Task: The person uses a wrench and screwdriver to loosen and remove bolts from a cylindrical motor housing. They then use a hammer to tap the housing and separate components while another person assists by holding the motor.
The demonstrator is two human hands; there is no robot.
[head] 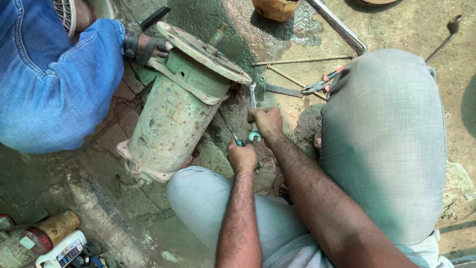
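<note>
A worn green electric motor [173,106] lies tilted on the wet ground, its round end plate and shaft up and to the right. My left hand [242,156] is closed round the green handle of a screwdriver [233,134] whose thin shaft points up toward the motor's side. My right hand [265,121] grips a second green-handled tool together with a flat spanner [252,95] that reaches toward the motor's rim. Both hands sit just right of the motor, between my knees.
Another person in blue jeans [54,84] squats at upper left, a sandalled foot [144,48] against the motor. Red-handled pliers [322,83], long thin rods [302,61] and a metal strip lie behind my right knee. Cans and bottles [49,238] stand at lower left.
</note>
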